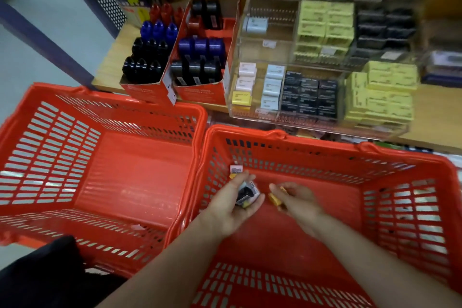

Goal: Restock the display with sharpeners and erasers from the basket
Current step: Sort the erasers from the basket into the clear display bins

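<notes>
Both hands reach into the right-hand red basket [325, 155]. The left hand [231, 204] lies palm up, cupped around a few small packaged erasers [246, 194] — black, white and yellow. The right hand [297, 199] pinches a yellow eraser [273, 199] in its fingers. A pink-wrapped eraser [236, 169] lies by the basket's far wall. Beyond, the clear acrylic display [287, 92] holds stacked erasers — beside two red sharpener cartons [175, 82].

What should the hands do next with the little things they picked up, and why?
Probably lift both hands out of the right basket toward the clear display. The left hand already cups small packs, the right hand holds a yellow eraser, and little else shows in the basket.
</notes>
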